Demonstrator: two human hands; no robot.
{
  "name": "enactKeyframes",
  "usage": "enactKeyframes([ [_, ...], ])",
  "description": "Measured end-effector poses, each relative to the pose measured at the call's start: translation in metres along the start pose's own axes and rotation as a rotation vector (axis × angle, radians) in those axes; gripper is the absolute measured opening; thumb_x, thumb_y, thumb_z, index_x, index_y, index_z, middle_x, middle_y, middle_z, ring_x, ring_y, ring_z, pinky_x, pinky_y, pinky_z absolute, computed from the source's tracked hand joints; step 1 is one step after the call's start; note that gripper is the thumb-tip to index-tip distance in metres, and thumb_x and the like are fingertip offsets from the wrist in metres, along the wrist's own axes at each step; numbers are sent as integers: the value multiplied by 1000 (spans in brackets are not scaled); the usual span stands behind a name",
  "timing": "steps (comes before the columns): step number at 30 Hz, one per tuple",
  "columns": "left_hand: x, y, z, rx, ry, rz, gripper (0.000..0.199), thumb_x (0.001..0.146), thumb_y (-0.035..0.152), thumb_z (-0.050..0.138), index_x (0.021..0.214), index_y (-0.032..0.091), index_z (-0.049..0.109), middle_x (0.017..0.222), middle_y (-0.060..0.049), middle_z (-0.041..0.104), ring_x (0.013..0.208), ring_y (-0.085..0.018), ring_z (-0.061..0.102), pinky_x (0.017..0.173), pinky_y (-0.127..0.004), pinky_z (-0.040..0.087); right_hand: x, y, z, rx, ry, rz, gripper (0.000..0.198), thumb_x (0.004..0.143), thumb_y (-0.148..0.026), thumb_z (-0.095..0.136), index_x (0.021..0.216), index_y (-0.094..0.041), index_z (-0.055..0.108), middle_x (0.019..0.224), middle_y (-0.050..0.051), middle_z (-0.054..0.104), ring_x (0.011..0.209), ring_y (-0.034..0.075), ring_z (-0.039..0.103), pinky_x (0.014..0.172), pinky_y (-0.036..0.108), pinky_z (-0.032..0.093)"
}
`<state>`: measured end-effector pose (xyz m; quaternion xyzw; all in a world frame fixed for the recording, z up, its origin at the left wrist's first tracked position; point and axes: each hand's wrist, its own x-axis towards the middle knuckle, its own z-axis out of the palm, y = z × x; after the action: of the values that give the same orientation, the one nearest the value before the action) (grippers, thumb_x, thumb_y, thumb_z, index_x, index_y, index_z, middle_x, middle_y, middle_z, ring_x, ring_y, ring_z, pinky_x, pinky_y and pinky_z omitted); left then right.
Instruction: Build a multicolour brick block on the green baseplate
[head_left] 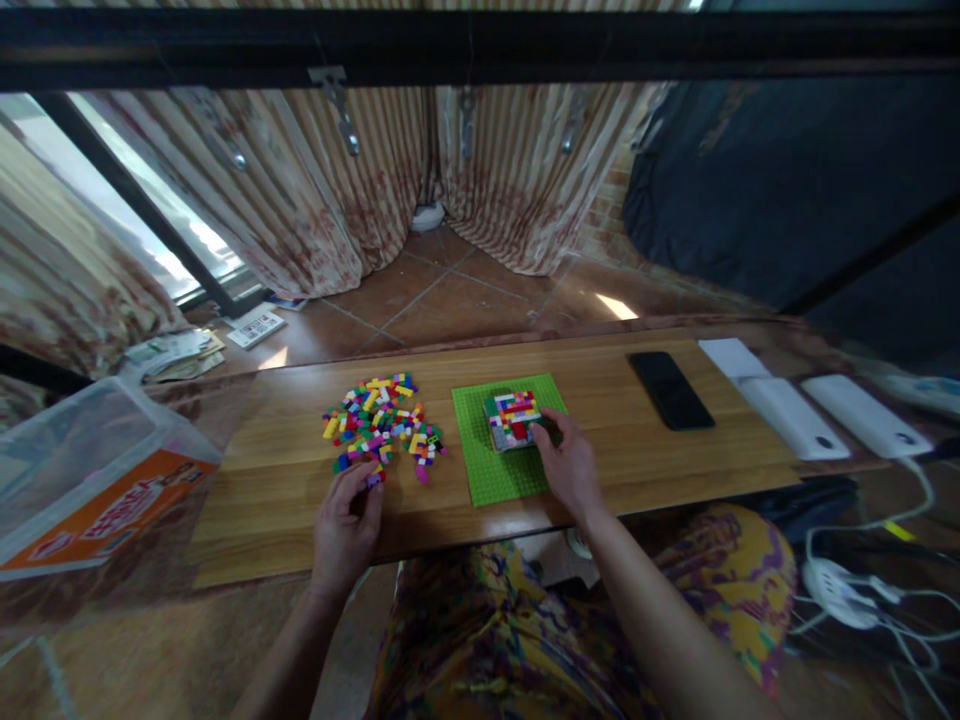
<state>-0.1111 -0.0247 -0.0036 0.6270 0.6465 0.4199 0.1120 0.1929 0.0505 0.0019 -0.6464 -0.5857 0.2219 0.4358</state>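
Note:
A block-shaped build of toy bricks (pixel 513 420), many-coloured on top with a red patch, stands on a green baseplate (pixel 489 485). At the build's right edge is my right hand (pixel 571 465), its thumb and index finger closed against it; whether a small loose brick is between them is hard to see. A heap of loose toy bricks (pixel 379 415) lies left of the baseplate. My left hand (pixel 347 525) is at the heap's front edge, thumb and fingers curled around a small purple brick (pixel 374 480). A pink piece (pixel 422 475) lies just right of it.
The wooden table (pixel 262 480) also carries a black phone (pixel 670 390). White devices (pixel 799 418) and a white sheet (pixel 731 357) are at the right end. A clear plastic bin (pixel 97 470) with an orange label stands left. Cables and a power strip (pixel 840 592) are lower right.

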Motion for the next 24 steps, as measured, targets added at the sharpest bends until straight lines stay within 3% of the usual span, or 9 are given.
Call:
enactKeyframes([
  [11, 0, -4, 2, -22, 24, 1, 28, 85, 34, 59, 108, 20, 66, 109, -9, 69, 99, -22, 65, 91, -37, 54, -2, -8, 4, -74, -12, -61, 42, 91, -41, 48, 123, -18, 61, 118, 15, 67, 105, 27, 63, 93, 46, 47],
  [17, -3, -5, 3, -110, 32, -46, 28, 85, 34, 59, 107, 20, 66, 106, -9, 69, 96, -21, 66, 87, -37, 55, 0, -3, -4, 57, 13, 11, 50, 87, -51, 51, 117, -13, 63, 99, 15, 72, 89, 26, 66, 81, 42, 51],
  [21, -6, -4, 5, -182, 30, -103, 29, 86, 35, 59, 109, 18, 65, 101, -8, 70, 88, -19, 67, 83, -34, 55, -15, -13, -10, 100, 161, 78, 53, 88, -53, 50, 116, -11, 62, 104, 17, 69, 86, 24, 65, 73, 38, 51],
  [24, -7, -3, 5, -210, -2, -127, 31, 89, 36, 55, 113, 18, 62, 100, -8, 70, 88, -19, 67, 82, -33, 54, -34, -30, -8, 104, 78, -2, 43, 90, -49, 48, 111, -16, 65, 106, 14, 69, 90, 23, 64, 76, 37, 51],
])
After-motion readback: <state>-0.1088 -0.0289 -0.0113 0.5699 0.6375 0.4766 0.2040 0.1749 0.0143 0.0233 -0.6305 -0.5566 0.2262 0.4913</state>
